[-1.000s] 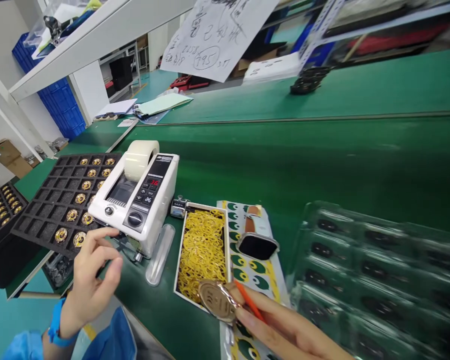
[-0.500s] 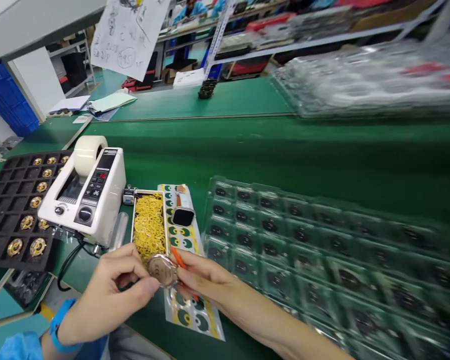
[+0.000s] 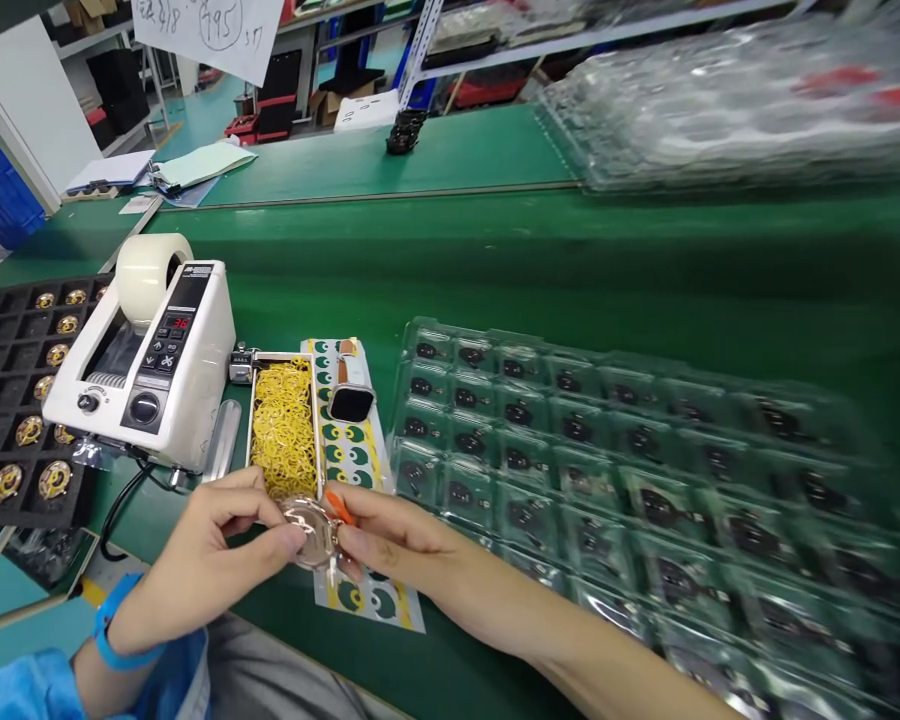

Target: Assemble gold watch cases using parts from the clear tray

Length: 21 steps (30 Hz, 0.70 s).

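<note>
Above the front of the bench, a round, shiny metal watch case point(image 3: 311, 530) is held between both hands. My left hand point(image 3: 214, 545) is closed, its thumb and forefinger pinching the left edge of the case. My right hand point(image 3: 397, 535) grips the opposite edge with thumb and fingers. An orange piece point(image 3: 339, 506) sticks out beside the right fingers; what it belongs to is hidden. Just beyond the hands is a narrow box point(image 3: 319, 420) full of small yellow rings point(image 3: 283, 420). A sticker sheet point(image 3: 381, 600) in green and yellow lies partly under the hands, with a square-faced smartwatch point(image 3: 351, 402) on it.
A white tape dispenser point(image 3: 187, 370) stands left of the box, a small tally counter point(image 3: 241, 365) between them. Farther left lies a black tray point(image 3: 34, 330) with several gold round parts. Clear plastic trays point(image 3: 495, 400) of dark parts cover the right. Bagged trays point(image 3: 690, 110) sit behind.
The camera view has shifted, so the bench items appear higher and farther left. Both hands still hold the watch case, with little change in their grip.
</note>
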Available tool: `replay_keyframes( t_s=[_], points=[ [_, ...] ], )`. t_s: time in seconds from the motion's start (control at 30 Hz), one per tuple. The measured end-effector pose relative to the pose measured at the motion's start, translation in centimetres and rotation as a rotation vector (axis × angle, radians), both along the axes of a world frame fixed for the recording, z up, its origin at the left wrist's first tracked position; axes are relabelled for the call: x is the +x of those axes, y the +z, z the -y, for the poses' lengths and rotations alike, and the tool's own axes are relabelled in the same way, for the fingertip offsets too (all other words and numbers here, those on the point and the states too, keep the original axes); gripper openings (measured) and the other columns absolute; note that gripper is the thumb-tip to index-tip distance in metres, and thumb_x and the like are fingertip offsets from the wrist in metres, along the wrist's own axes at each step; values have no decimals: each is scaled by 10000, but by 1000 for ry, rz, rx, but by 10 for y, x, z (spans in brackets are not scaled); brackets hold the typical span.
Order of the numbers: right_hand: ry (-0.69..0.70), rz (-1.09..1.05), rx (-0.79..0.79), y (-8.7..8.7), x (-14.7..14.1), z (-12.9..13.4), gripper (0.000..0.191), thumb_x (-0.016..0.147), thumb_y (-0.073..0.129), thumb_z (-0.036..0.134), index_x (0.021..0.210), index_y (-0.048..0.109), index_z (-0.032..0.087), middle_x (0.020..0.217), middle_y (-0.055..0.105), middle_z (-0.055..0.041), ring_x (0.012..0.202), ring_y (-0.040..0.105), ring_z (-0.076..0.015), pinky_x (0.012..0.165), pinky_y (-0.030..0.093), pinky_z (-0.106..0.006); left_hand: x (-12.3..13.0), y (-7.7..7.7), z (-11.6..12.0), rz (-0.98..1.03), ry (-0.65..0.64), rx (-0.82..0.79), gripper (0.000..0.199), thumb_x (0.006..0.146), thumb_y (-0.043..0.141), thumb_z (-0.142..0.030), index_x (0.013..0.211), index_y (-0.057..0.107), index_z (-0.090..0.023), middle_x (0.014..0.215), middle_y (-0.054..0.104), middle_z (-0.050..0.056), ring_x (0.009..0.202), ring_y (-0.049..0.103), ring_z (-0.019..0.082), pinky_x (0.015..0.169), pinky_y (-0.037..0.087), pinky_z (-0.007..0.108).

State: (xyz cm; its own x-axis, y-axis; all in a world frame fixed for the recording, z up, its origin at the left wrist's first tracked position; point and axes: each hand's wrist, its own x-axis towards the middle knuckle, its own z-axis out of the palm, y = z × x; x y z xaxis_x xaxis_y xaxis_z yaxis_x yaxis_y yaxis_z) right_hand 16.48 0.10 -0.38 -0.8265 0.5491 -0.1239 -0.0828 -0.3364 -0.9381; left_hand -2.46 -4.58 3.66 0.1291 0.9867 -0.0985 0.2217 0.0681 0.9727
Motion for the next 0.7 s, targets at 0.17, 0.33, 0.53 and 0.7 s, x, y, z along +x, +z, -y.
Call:
replay_keyframes(
  t_s=[0.17, 0.33, 0.53, 0.7],
  points=[
    [3, 40, -17, 2, 0, -1, 475, 867, 554, 661, 794, 519, 194, 756, 449, 10, 684, 398, -127, 646, 349, -271, 1, -2, -1, -9, 18, 7, 300, 814, 649, -318, 541, 659, -194, 590, 428, -12, 564, 404, 125, 523, 320, 243],
    [-2, 73, -11, 2, 0, 0, 488, 852, 555, 681, 792, 540, 197, 758, 464, 6, 684, 409, -133, 654, 379, -277, 3, -6, 1, -65, 29, 23, 284, 811, 627, -266, 538, 632, -190, 592, 429, -14, 556, 402, 121, 502, 308, 235],
    [-17, 129, -5, 2, 0, 1, 500, 850, 542, 696, 825, 554, 197, 781, 455, 2, 709, 403, -140, 664, 371, -276, 5, -10, 6, -349, 75, 176, 249, 814, 641, -216, 591, 534, -180, 669, 479, -23, 593, 484, 108, 561, 362, 231],
    [-20, 123, 11, 2, 3, -2, 495, 872, 522, 688, 834, 552, 196, 777, 459, 4, 706, 405, -137, 677, 346, -280, -11, -9, 8, -591, 199, 303, 285, 854, 619, -199, 615, 464, -189, 622, 423, -45, 552, 426, 101, 516, 305, 232]
  ],
)
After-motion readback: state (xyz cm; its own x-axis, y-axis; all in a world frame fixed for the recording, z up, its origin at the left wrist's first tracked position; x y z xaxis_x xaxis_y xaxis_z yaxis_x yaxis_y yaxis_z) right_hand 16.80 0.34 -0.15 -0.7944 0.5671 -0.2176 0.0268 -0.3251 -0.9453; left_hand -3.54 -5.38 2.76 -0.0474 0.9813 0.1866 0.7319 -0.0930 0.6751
